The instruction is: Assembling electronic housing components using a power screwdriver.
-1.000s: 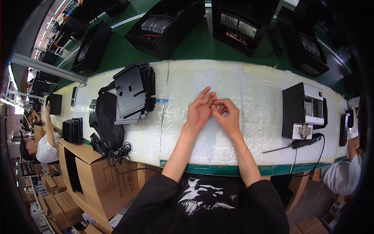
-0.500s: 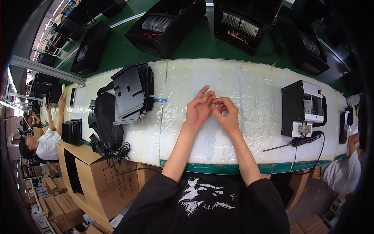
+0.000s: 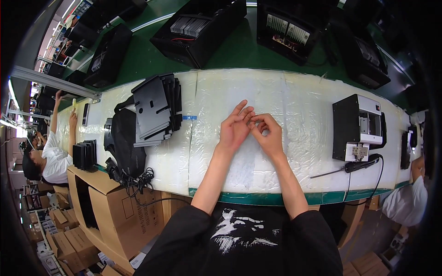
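My left hand (image 3: pixel 235 131) is held palm up over the white, plastic-covered bench, its fingers loosely stretched and apart. My right hand (image 3: pixel 268 134) meets it at the fingertips, with its own fingers curled in a pinch. Anything small between the right fingertips is too small or hidden to make out. Left of my hands lies a stack of black flat panels (image 3: pixel 154 109) with slots. To the right stands a black-and-white boxy device (image 3: pixel 358 126), and a black electric screwdriver (image 3: pixel 361 164) with a long thin bit and a cable lies in front of it.
Beside the panels sits a black bag (image 3: pixel 126 138) with coiled cables (image 3: pixel 142 179). Black cabinets (image 3: pixel 195 34) with finned metal parts stand on the green surface behind the bench (image 3: pixel 221 172). An open cardboard box (image 3: pixel 124 216) is at lower left. Other people work at both sides.
My hands stay almost in place. The black cabinets at the back have shifted slightly right. The person at far left has raised an arm toward the green surface.
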Demonstrator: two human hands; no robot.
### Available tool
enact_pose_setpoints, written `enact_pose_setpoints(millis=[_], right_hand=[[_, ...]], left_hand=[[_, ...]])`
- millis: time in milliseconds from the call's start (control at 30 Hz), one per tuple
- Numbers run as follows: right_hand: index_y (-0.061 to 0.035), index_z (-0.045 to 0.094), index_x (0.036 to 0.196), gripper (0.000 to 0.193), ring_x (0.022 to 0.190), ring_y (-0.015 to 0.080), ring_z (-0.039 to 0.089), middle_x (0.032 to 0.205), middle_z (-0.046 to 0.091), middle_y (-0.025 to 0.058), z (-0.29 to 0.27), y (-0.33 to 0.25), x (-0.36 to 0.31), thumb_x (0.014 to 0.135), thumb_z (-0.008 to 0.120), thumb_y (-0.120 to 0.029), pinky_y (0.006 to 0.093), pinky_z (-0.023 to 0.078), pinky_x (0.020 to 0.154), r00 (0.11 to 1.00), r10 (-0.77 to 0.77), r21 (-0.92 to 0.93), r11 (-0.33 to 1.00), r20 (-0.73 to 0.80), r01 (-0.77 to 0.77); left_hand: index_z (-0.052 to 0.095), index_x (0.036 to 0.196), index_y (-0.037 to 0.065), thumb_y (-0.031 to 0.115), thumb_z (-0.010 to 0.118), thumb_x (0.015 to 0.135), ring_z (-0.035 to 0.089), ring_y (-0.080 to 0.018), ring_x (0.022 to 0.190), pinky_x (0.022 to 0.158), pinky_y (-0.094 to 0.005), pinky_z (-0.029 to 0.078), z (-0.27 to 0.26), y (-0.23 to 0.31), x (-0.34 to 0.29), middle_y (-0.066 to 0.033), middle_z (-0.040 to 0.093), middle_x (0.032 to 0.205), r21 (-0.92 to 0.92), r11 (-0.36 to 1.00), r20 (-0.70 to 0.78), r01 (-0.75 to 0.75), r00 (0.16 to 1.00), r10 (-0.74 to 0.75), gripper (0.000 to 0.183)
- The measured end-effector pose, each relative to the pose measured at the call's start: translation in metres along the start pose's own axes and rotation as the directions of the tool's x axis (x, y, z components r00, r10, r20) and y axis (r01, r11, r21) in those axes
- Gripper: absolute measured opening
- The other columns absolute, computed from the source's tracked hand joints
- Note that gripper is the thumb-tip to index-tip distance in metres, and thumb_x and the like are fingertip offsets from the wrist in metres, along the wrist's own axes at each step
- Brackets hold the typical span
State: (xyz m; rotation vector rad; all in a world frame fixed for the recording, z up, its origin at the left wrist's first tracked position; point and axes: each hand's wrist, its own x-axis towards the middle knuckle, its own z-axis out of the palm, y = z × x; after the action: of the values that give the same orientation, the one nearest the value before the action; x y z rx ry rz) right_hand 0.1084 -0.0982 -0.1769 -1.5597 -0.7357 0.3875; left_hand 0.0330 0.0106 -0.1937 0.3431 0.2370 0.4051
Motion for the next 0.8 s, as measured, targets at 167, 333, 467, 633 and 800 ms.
enact_pose_setpoints(millis=[167,333,467,633,800], right_hand=[[-0.0027,0.061,0.085,0.013,0.056,0.0078,0.051,0.077,0.059,0.0034,0.0005,0.0008,-0.0001,0.073,0.065,-0.003,0.0218,0.040,0.052,1.000,-0.003,0.016,1.000,0.000,0.003],[-0.0024,0.061,0.085,0.012,0.057,0.0079,0.051,0.077,0.059,0.0036,0.0004,0.0004,0.0002,0.073,0.065,-0.003,0.0219,0.040,0.052,1.000,-0.004,0.001,1.000,-0.002,0.004],[-0.0024,0.061,0.084,0.012,0.057,0.0079,0.051,0.077,0.059,0.0037,-0.0004,-0.0011,0.0002,0.073,0.065,-0.002,0.0220,0.041,0.052,1.000,0.000,0.004,1.000,0.002,0.000],[-0.0010,0.061,0.089,0.014,0.061,0.0095,0.055,0.081,0.060,0.0047,-0.0013,-0.0007,-0.0002,0.074,0.062,0.000,0.0223,0.044,0.056,1.000,-0.013,0.015,1.000,0.010,0.012],[0.0015,0.058,0.098,0.022,0.070,0.0128,0.061,0.087,0.061,0.0069,0.0008,0.0038,-0.0011,0.077,0.053,0.008,0.0247,0.049,0.064,0.983,-0.056,0.169,0.982,-0.172,0.085]], left_hand=[[0.039,0.127,0.005,0.006,0.046,0.077,0.050,-0.0231,0.102,0.088,-0.0337,0.039,-0.0022,0.0007,0.0000,-0.0121,0.053,0.111,-0.038,0.999,0.024,0.007,1.000,-0.006,0.050],[0.040,0.126,0.004,0.004,0.046,0.077,0.050,-0.0251,0.104,0.094,-0.0355,0.038,-0.0033,0.0008,0.0006,-0.0132,0.054,0.110,-0.081,0.997,0.054,0.018,0.998,-0.014,0.049],[0.040,0.126,0.004,0.003,0.046,0.077,0.050,-0.0250,0.104,0.094,-0.0359,0.037,-0.0034,0.0004,0.0006,-0.0136,0.054,0.110,-0.085,0.996,0.050,0.014,0.999,-0.010,0.049],[0.042,0.125,0.004,0.004,0.046,0.077,0.050,-0.0244,0.104,0.094,-0.0362,0.037,-0.0032,0.0004,0.0004,-0.0136,0.055,0.111,-0.077,0.997,0.037,0.010,0.999,-0.007,0.048],[0.043,0.124,0.004,0.004,0.046,0.076,0.050,-0.0236,0.103,0.088,-0.0342,0.038,0.0004,-0.0005,0.0010,-0.0127,0.055,0.112,-0.053,0.998,0.004,-0.016,1.000,0.017,0.048]])
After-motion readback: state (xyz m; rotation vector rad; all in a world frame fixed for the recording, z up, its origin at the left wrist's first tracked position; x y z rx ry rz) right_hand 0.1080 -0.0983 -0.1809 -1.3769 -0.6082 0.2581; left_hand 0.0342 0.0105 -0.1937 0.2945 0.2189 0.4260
